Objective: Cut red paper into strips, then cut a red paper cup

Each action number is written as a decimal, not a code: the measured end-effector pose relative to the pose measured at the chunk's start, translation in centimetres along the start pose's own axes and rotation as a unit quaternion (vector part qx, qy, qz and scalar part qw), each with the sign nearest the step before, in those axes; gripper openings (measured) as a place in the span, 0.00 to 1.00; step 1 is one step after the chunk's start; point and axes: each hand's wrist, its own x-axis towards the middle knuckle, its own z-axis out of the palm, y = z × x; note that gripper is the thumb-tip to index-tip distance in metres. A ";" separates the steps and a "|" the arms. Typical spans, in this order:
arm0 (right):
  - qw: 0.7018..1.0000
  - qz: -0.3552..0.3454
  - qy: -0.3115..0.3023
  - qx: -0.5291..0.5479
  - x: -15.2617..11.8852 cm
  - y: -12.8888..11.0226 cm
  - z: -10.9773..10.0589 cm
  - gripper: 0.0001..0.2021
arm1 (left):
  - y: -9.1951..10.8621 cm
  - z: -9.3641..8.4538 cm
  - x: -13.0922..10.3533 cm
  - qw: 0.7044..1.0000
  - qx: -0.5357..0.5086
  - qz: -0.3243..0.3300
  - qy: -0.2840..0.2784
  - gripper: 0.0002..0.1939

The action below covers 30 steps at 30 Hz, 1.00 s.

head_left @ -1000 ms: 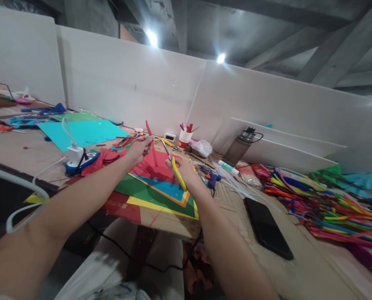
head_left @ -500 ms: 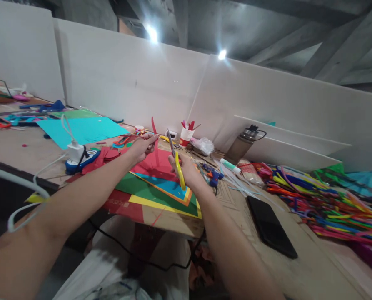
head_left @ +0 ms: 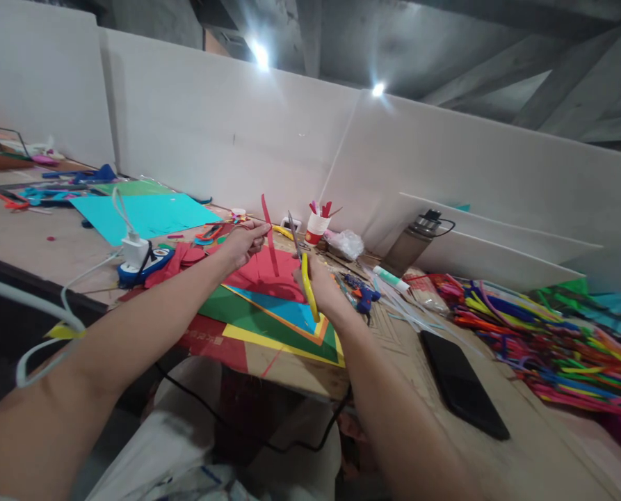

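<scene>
Left hand [head_left: 248,243], centre of frame, pinches a narrow red strip [head_left: 270,236] held upright above red paper. Right hand [head_left: 318,282], just right of centre, grips yellow-handled scissors [head_left: 309,282], blades pointing up, apart from strip. Beneath both: stacked coloured sheets [head_left: 279,330]. Beyond, a paper cup [head_left: 317,228] of red pieces. Right of the stack, blue glue gun [head_left: 363,296]; lower right, black phone [head_left: 464,386]. Bundled pipe cleaners [head_left: 565,348] at right edge. Left of centre, turquoise sheet [head_left: 148,217].
</scene>
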 end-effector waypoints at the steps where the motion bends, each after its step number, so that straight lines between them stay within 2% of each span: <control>1: 1.000 -0.008 -0.003 -0.017 0.0 0.1 0.0 0.13 | 0.0 0.0 0.0 1.000 -0.003 -0.003 0.001 0.11; 6: 0.998 0.005 -0.030 0.047 -0.5 -0.5 0.4 0.14 | 0.2 0.4 -0.3 1.000 -0.019 -0.022 0.008 0.09; 11: 0.998 0.014 -0.018 0.067 -0.9 -1.2 0.7 0.18 | 0.4 1.2 -0.9 0.999 -0.034 -0.040 0.009 0.08; 16: 0.996 0.041 -0.021 0.074 -0.9 -1.4 0.8 0.21 | 0.3 1.7 -1.3 0.999 -0.031 -0.021 -0.006 0.07; 20: 0.993 0.067 -0.015 0.098 -1.0 -1.8 1.2 0.22 | 0.4 1.8 -1.4 1.000 -0.024 0.000 0.005 0.07; 22: 0.990 0.065 -0.007 0.129 -0.9 -1.8 1.3 0.21 | 0.5 1.8 -1.4 1.000 -0.028 0.004 0.008 0.08; 27: 0.975 0.041 0.065 0.208 -0.3 -1.3 1.3 0.22 | 0.5 1.8 -1.4 0.999 -0.039 -0.013 0.012 0.11; 30: 0.970 0.036 0.080 0.227 -0.1 -1.3 1.2 0.23 | 0.3 2.1 -1.6 0.999 -0.040 -0.033 0.018 0.12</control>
